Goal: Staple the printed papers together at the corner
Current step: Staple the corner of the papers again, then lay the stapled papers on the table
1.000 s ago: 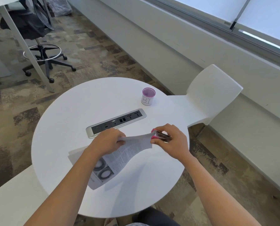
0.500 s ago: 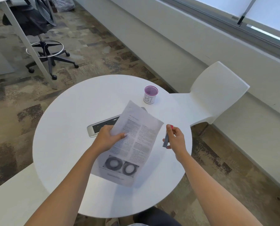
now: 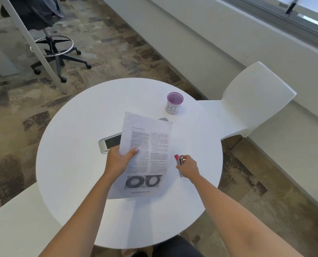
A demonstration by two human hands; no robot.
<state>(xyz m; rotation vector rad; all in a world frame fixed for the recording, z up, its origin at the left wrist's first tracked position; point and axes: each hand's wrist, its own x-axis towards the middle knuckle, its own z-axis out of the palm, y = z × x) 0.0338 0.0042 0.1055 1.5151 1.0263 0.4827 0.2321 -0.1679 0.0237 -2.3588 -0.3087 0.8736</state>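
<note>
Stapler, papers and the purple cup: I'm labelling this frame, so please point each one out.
stapler [image 3: 180, 160], head view, on its metal body below the pink tip.
papers [image 3: 150, 145], head view, on the printed text of the top sheet.
purple cup [image 3: 174, 106], head view, on its white label.

Papers [image 3: 147, 145] left of stapler [image 3: 179, 160]; cup [image 3: 174, 105] behind.

1. A round white table [image 3: 76, 164] is seen at the centre.
2. A purple mesh cup [image 3: 175, 103], labelled "BI", is stood on it toward 1 o'clock.
3. A grey power strip [image 3: 109, 143] is set into the tabletop, partly covered.
4. A white chair [image 3: 254, 101] is placed at 2 o'clock.
5. A black swivel stool [image 3: 56, 51] is found at 11 o'clock on patterned carpet [image 3: 15, 108].
</note>
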